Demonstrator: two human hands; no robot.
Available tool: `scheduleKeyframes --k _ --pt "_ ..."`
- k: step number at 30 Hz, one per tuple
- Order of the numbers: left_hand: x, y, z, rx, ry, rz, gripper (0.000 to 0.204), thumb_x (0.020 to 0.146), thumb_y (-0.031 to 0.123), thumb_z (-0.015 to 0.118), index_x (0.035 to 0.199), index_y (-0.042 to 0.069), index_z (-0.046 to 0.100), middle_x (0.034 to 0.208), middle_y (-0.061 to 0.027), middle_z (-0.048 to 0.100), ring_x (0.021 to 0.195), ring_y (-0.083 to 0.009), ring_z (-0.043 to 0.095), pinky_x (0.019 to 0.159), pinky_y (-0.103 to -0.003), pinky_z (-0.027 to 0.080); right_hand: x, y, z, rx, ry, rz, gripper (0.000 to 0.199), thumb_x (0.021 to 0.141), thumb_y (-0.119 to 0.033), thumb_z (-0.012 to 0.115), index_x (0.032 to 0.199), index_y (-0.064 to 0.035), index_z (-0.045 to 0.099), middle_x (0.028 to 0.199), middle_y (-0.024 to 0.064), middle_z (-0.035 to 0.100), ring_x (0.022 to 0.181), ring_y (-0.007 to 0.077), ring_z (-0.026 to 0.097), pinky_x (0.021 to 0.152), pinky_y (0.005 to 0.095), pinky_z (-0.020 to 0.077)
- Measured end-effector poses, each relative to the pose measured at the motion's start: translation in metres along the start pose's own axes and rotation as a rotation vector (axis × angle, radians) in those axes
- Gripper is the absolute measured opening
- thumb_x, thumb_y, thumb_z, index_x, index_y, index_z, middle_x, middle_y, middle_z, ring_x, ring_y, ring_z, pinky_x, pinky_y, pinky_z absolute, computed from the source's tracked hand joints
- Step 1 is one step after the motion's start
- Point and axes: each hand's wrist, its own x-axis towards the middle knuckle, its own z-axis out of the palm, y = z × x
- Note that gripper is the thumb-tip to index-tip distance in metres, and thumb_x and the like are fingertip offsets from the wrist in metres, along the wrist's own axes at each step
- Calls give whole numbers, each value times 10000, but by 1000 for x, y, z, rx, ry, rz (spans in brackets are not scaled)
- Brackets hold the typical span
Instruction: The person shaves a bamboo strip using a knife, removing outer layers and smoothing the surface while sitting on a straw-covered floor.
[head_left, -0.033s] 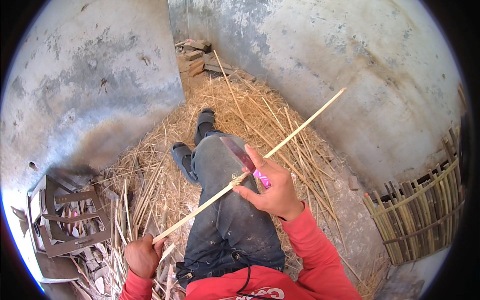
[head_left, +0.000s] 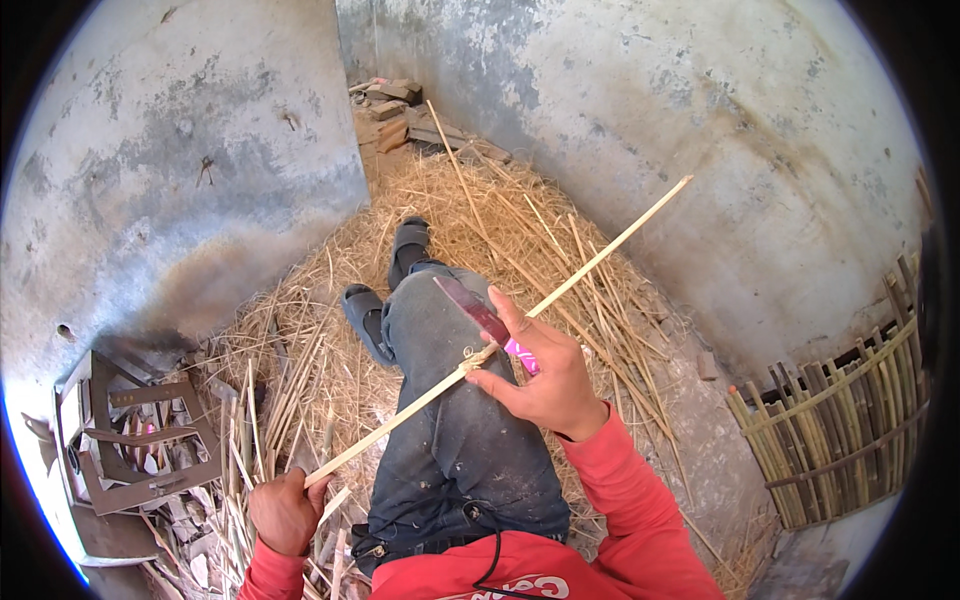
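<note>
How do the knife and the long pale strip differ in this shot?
The strip is long and thin, while the knife is shorter with a wider blade. The strip is pale yellow; the knife has a dark reddish blade and pink near its grip. The strip slants toward the upper right, the knife blade toward the upper left. Both meet at the right hand.

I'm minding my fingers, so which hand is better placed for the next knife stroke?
Right, I'd judge: the right hand holds the knife beside the curled shavings, while the left hand grips the stick lower down.
</note>
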Motion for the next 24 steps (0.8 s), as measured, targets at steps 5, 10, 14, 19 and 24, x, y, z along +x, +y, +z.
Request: scheduleKeyframes --k 5,10,14,19,24 --pt "1 3 -1 -3 -1 -21 530 936 435 714 640 50 502 551 -195 509 528 -435 555 499 -516 407 0 -4 0 -56 21 103 860 791 -79 860 1548 -12 459 849 114 757 605 163 670 658 278 538" --pt "-3 10 1 28 -9 -7 502 930 451 720 662 51 578 563 -202 558 522 -425 586 499 -520 442 -15 -5 14 -58 170 -36 811 796 -19 788 1546 -49 480 866 164 724 593 257 674 556 343 507" --pt "0 18 -3 45 -52 -20 492 930 442 722 655 46 621 542 -226 543 525 -440 585 503 -529 448 -31 -18 25 -12 122 -308 689 792 -28 826 1433 36 581 751 88 710 530 164 629 538 263 488" --pt "3 12 -6 -20 -62 -10 498 933 416 723 633 29 631 539 -241 544 518 -464 571 505 -531 450 -42 -24 22 71 63 16 556 823 -56 829 1341 37 649 763 54 716 591 119 638 576 271 510" --pt "-2 -9 -21 -166 -160 -29 478 949 371 707 634 19 634 538 -234 529 526 -469 558 508 -521 427 -37 35 -51 -153 364 527 500 981 -167 713 1408 56 579 1208 227 731 1085 234 727 931 353 563"
